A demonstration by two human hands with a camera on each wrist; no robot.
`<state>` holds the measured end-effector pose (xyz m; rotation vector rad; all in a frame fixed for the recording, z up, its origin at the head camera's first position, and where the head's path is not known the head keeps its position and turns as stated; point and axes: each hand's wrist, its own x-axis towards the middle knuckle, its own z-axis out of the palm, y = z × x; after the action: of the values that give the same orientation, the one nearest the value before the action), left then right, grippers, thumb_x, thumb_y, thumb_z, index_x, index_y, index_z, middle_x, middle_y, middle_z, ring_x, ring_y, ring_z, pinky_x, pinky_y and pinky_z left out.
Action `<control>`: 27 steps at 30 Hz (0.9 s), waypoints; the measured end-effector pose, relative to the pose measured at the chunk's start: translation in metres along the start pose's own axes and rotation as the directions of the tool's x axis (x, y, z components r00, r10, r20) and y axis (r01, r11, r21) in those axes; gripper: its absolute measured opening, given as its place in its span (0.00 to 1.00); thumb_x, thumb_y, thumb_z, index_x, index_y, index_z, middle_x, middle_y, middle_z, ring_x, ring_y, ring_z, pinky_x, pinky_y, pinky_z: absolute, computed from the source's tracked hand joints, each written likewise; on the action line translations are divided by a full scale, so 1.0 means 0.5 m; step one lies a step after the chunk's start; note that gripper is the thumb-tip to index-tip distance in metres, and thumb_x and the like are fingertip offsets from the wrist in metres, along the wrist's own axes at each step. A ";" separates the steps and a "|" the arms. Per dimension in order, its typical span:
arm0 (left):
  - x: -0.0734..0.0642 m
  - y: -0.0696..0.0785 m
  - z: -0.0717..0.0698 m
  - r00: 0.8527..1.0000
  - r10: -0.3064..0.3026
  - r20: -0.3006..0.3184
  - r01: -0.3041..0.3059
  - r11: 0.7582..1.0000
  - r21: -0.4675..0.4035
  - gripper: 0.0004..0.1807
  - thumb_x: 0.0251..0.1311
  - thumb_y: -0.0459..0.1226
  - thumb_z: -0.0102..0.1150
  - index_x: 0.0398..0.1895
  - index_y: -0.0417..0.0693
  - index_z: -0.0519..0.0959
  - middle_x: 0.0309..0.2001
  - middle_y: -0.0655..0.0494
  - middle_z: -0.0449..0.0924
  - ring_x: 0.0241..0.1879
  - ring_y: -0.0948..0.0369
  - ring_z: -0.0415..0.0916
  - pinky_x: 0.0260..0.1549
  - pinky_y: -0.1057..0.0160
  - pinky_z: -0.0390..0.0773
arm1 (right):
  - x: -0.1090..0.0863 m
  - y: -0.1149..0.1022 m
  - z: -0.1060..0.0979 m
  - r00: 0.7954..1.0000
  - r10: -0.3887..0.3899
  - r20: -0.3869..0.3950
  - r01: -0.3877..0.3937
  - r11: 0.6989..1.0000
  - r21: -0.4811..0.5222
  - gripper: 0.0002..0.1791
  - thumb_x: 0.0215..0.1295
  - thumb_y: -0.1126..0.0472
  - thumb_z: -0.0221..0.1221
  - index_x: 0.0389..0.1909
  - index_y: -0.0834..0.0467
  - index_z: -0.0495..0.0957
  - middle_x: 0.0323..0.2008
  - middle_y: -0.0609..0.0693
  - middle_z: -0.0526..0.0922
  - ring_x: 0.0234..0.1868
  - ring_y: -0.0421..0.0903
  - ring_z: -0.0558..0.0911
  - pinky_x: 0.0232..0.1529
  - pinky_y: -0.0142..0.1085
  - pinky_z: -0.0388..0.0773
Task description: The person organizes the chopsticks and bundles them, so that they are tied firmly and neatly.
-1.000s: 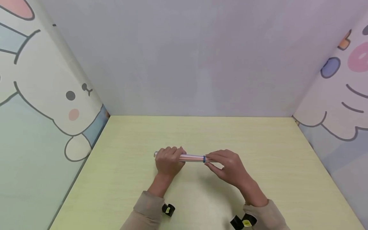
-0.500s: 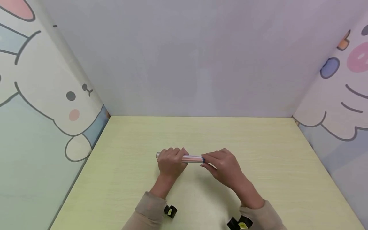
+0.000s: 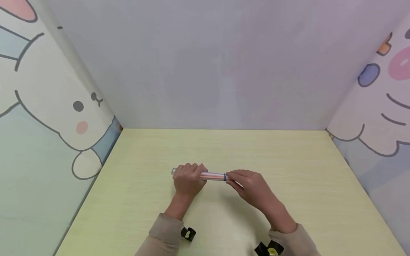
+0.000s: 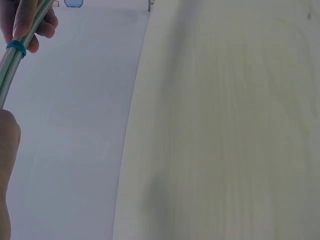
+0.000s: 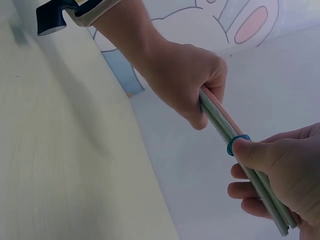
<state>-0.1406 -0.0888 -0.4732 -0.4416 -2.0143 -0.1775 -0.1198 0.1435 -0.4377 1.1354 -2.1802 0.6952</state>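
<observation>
Both hands hold a bundle of slim pastel sticks [image 3: 213, 175], pink, white and pale green, raised above the table and lying nearly level in the head view. My left hand [image 3: 189, 180] grips the bundle with curled fingers; a short end pokes out on its far left side. A blue elastic band [image 5: 237, 144] circles the bundle between the hands, near the right hand. Thumb and fingers of my right hand [image 3: 250, 186] pinch the sticks right at the band. In the right wrist view, the right thumb touches the band and the stick ends stick out below the palm.
Beneath the hands spreads a pale yellow table [image 3: 153, 149]. A plain grey-lilac wall [image 3: 221, 64] rises behind it, with cartoon-printed panels [image 3: 51, 106] at the sides. Black wrist straps [image 3: 188, 234] hang at both beige sleeves.
My right hand has shifted left along the bundle, and the blue band sits slightly closer to the left hand. The left hand moved a little right, then back, keeping its grip.
</observation>
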 end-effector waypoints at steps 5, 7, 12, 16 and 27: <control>0.000 0.008 0.003 1.000 -0.016 -0.006 0.016 1.000 0.006 0.14 0.54 0.37 0.55 0.11 0.49 0.72 0.11 0.58 0.74 0.09 0.61 0.64 0.11 0.62 0.66 | 0.002 -0.009 0.008 0.998 0.055 0.033 -0.054 0.998 -0.037 0.18 0.46 0.66 0.77 0.41 0.63 0.87 0.36 0.52 0.89 0.34 0.46 0.89 0.33 0.37 0.84; 0.000 0.012 0.003 1.000 -0.016 -0.004 0.016 1.000 0.008 0.15 0.55 0.37 0.54 0.11 0.49 0.72 0.11 0.58 0.74 0.09 0.61 0.65 0.11 0.62 0.67 | 0.005 -0.014 0.013 0.998 0.060 0.034 -0.058 0.997 -0.055 0.18 0.46 0.64 0.77 0.41 0.63 0.87 0.36 0.52 0.89 0.34 0.46 0.89 0.32 0.37 0.84; -0.005 0.018 0.004 1.000 0.016 -0.006 -0.016 1.000 -0.002 0.15 0.56 0.38 0.54 0.12 0.50 0.74 0.12 0.59 0.76 0.10 0.61 0.68 0.12 0.62 0.69 | 0.010 -0.024 0.022 0.997 0.055 0.052 -0.049 0.994 -0.096 0.20 0.47 0.58 0.78 0.42 0.61 0.88 0.36 0.51 0.89 0.33 0.44 0.88 0.30 0.36 0.83; -0.008 0.012 0.004 1.000 0.012 0.003 -0.012 1.000 0.002 0.16 0.58 0.38 0.54 0.12 0.50 0.75 0.13 0.58 0.76 0.10 0.61 0.67 0.12 0.63 0.68 | 0.008 -0.026 0.020 0.996 0.082 0.037 -0.080 0.995 -0.061 0.26 0.44 0.56 0.79 0.45 0.62 0.86 0.38 0.52 0.89 0.35 0.44 0.89 0.32 0.37 0.83; -0.003 0.012 0.003 1.000 0.005 0.003 -0.005 1.000 -0.011 0.15 0.56 0.38 0.55 0.12 0.49 0.74 0.14 0.58 0.78 0.11 0.61 0.70 0.12 0.62 0.68 | 0.008 -0.021 0.022 0.998 0.063 0.009 -0.063 0.995 -0.074 0.19 0.45 0.60 0.78 0.40 0.60 0.87 0.35 0.50 0.89 0.32 0.43 0.88 0.29 0.35 0.82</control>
<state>-0.1387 -0.0833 -0.4758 -0.4540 -2.0157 -0.1846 -0.1155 0.1286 -0.4409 1.0395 -2.2408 0.6307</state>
